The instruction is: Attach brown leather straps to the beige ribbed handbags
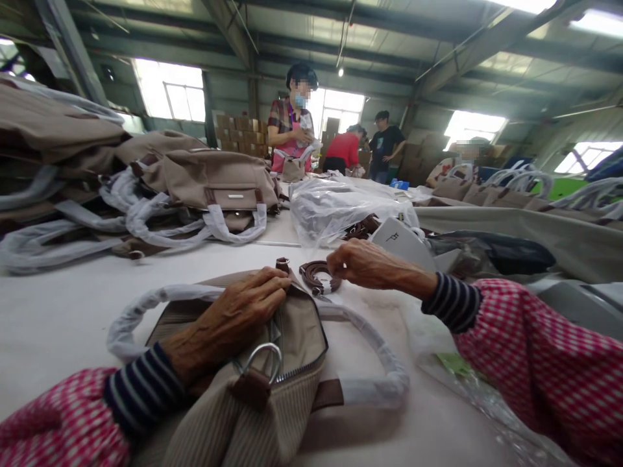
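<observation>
A beige ribbed handbag [243,415] lies on the white table with its zipper open and its lining showing. White film wraps both of its handles. My left hand [233,321] rests across the bag's opening, fingers close together near the far end; what they grip, if anything, is hidden. A coiled brown strap [318,277] with a metal clip lies just beyond the bag. My right hand [363,263] is at the coil's right side, fingers curled closed, and whether they pinch the strap cannot be made out.
Beige bags [214,175] with wrapped handles are piled at the left. Clear plastic [341,201] and a white card box [403,240] lie ahead. More bags [491,194] stand at the right. Several people are beyond the table [43,305].
</observation>
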A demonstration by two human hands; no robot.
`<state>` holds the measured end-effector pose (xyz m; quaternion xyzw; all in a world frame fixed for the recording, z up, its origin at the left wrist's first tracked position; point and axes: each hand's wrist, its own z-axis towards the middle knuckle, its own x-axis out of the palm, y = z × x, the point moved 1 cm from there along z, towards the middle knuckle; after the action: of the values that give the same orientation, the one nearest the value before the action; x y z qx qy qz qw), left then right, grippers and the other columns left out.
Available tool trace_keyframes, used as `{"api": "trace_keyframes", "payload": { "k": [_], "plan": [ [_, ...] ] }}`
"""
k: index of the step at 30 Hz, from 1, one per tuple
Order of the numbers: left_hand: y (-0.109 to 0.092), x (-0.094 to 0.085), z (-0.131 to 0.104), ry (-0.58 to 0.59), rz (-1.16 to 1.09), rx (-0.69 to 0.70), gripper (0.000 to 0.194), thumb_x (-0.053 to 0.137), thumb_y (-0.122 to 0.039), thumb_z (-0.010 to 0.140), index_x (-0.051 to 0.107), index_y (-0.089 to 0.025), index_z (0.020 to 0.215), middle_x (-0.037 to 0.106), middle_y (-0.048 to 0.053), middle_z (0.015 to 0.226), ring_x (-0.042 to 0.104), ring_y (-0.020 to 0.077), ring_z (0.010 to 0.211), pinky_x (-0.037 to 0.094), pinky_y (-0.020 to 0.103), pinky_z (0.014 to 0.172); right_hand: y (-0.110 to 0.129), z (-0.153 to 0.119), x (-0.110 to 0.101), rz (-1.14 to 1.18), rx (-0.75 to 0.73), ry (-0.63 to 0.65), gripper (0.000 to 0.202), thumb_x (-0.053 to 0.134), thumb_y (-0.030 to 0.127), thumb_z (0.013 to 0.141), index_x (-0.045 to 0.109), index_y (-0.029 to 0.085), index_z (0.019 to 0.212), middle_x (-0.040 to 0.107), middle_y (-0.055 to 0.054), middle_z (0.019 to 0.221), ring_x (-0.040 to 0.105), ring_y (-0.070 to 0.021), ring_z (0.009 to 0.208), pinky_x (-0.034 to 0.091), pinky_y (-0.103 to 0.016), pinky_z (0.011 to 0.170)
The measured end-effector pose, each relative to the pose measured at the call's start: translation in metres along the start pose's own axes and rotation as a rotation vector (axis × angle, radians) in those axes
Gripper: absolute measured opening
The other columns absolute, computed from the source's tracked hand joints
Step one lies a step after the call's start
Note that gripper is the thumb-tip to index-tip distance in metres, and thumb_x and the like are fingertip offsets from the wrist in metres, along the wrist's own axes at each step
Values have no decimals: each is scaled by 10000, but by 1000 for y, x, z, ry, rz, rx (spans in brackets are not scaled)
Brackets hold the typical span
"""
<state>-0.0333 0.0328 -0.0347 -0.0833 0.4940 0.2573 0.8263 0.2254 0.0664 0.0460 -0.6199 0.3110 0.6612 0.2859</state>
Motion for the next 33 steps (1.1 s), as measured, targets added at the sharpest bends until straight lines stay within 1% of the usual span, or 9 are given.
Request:
{"api": "trace_keyframes", "payload": {
  "k": [2,5,10,17,21,25,29,31,33],
  "plan": [
    [-1,0,0,6,6,-20,271,434,-37,1029,683,-143,1038,718,108,1264,624,239,1232,554,444,1117,-8,-10,6,-15,82,41,180,641,91,875,800,173,854,753,-54,814,620,-148,741,308,-261,653],
    [-1,0,-1,3,12,-21,245,448,-36,1030,669,-137,1055,718,104,1270,620,237,1252,536,431,1134,-8,-19,17,-70,143,89,217,614,99,873,810,185,911,764,-70,840,649,-170,760,301,-275,644],
    [0,0,-1,0,2,-2,206,455,-52,1037,648,-123,1057,715,109,1257,613,244,1252,526,423,1133,-4,-18,29,-119,160,95,261,553,154,932,810,189,967,784,-105,914,686,-206,802,311,-301,655],
    [0,0,-1,10,-30,-11,231,441,-58,1043,656,-141,1023,710,101,1275,601,229,1262,522,417,1143,2,-8,39,-206,146,90,206,567,181,926,762,161,863,771,-131,858,679,-218,755,293,-310,625],
    [1,1,-2,-8,-50,-31,246,424,-92,1063,647,-148,977,704,92,1222,586,231,1208,542,405,1094,11,-3,39,-196,122,94,176,579,190,937,750,163,907,773,-129,885,672,-213,762,258,-316,612],
    [3,2,-3,-42,-100,-114,196,479,-145,1061,644,-161,957,690,77,1195,554,243,1149,535,402,1020,15,3,45,-152,62,34,186,542,161,954,727,174,939,773,-107,915,656,-198,768,236,-327,615],
    [6,1,-4,-43,-175,-232,148,534,-179,1032,655,-187,947,704,56,1198,562,253,1121,510,417,968,15,8,54,-108,-53,-38,205,560,91,893,685,189,1023,763,-80,960,661,-193,825,244,-323,616],
    [7,0,-3,-30,-208,-276,151,539,-213,1028,666,-192,948,716,52,1195,579,254,1109,508,416,954,15,11,57,-124,-109,-47,234,562,85,897,668,186,1080,753,-84,964,662,-200,841,260,-317,617],
    [7,-1,-3,-13,-237,-313,171,536,-248,1028,678,-198,946,721,50,1198,593,254,1104,505,416,954,15,16,59,-157,-160,-29,207,562,93,917,675,176,1070,743,-98,953,661,-208,848,284,-312,628]
  ]
}}
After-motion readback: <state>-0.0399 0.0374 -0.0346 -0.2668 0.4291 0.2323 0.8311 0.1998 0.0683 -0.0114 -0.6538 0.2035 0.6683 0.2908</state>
